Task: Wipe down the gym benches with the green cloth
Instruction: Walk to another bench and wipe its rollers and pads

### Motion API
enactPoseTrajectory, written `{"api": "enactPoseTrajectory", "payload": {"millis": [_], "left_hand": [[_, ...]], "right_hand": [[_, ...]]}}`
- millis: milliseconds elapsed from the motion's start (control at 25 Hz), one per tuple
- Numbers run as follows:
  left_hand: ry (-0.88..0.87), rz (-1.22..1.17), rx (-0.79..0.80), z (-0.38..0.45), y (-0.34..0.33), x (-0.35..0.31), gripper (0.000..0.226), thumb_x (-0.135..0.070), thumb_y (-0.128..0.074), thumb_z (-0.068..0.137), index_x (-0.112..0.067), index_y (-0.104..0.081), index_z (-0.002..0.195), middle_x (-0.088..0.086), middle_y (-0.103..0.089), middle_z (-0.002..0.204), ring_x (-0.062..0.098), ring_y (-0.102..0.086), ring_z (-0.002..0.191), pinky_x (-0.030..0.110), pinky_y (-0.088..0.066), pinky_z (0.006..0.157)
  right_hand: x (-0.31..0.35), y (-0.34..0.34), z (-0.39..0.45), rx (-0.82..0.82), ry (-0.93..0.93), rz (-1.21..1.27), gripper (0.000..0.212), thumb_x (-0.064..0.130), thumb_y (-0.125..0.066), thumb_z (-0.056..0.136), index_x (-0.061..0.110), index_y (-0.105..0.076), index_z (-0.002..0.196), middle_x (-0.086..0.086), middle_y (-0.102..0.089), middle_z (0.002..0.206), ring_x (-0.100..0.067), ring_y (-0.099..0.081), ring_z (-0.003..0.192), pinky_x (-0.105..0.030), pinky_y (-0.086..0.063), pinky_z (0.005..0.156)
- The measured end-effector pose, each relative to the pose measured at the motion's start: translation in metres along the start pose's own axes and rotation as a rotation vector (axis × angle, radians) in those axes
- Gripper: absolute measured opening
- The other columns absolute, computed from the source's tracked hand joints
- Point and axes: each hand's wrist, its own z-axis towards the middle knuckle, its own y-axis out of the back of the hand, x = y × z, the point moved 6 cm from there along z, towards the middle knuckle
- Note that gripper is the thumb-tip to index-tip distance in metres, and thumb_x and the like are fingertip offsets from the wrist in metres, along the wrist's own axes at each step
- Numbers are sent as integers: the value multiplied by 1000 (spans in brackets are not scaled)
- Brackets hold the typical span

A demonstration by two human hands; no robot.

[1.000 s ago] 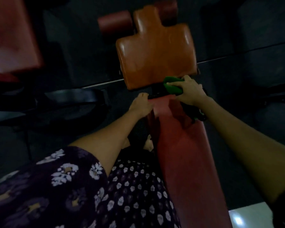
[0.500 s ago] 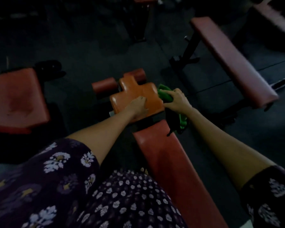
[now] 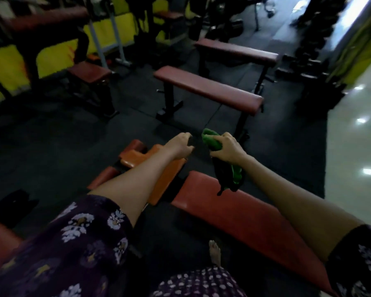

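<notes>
below the camera, two bare hands reach out over one long red padded bench (image 3: 240, 215), its vinyl smooth and faintly glossy. the right hand (image 3: 228, 150) has its fingers curled tight round one bunched green cloth (image 3: 211, 141), raised clear of the padding; the soft fabric hangs below the wrist in a limp fold, green on one face and dark on the other. the left hand (image 3: 180, 145) is held in the air with fingers loosely bent and nothing in it. under the left forearm sits one orange seat pad (image 3: 135, 157), t-shaped, with two red cylindrical roller pads (image 3: 135, 144) beside it. farther off, on the dark matte rubber floor (image 3: 69, 151), stand two flat benches (image 3: 206, 87) with red rectangular tops on black metal legs. pale glossy tile (image 3: 356, 146) runs along the right edge. both sleeves are dark purple with white flower print
</notes>
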Motion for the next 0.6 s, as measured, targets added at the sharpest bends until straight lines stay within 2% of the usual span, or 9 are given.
{"api": "enactPoseTrajectory", "payload": {"millis": [120, 320, 440, 480, 560, 600], "left_hand": [[-138, 64, 63, -11, -16, -50, 50, -25, -52, 95, -9, -36, 140, 10, -36, 146, 26, -39, 131, 34, -34, 105], [-372, 128, 183, -36, -70, -157, 48, -24, -52, 94, -9, -39, 138, 10, -39, 143, 26, -41, 129, 33, -34, 104], [-503, 143, 207, -66, -98, -225, 49, -22, -52, 95, -6, -38, 138, 12, -40, 142, 27, -40, 129, 30, -31, 103], [-507, 141, 211, -68, -101, -228, 50, -22, -53, 94, -5, -38, 138, 12, -40, 142, 26, -39, 130, 30, -30, 104], [-605, 195, 263, -101, -141, -289, 50, -23, -55, 93, -6, -39, 138, 13, -41, 141, 27, -39, 130, 31, -31, 105], [-592, 185, 265, -100, -145, -291, 50, -23, -55, 93, -6, -39, 137, 13, -41, 141, 27, -39, 130, 31, -32, 105]], "right_hand": [[-32, 21, -63, -118, -155, 69, 61, 25, -68, 81, 28, -47, 138, -6, -39, 108, -29, -50, 104, -36, -43, 94], [-101, 65, -175, -293, -426, 88, 62, 26, -68, 81, 27, -46, 139, -11, -41, 117, -30, -52, 106, -36, -46, 94], [-139, 93, -246, -362, -529, 78, 63, 27, -67, 82, 26, -44, 140, -14, -41, 125, -32, -49, 112, -35, -42, 96], [-142, 94, -253, -363, -537, 80, 63, 27, -67, 82, 26, -44, 140, -15, -41, 125, -32, -49, 113, -34, -41, 96], [-177, 106, -334, -448, -631, 93, 63, 27, -67, 81, 25, -44, 140, -15, -42, 123, -31, -48, 113, -32, -40, 94], [-179, 104, -339, -452, -624, 107, 63, 26, -67, 82, 24, -44, 140, -15, -42, 122, -30, -48, 112, -31, -40, 93]]}}
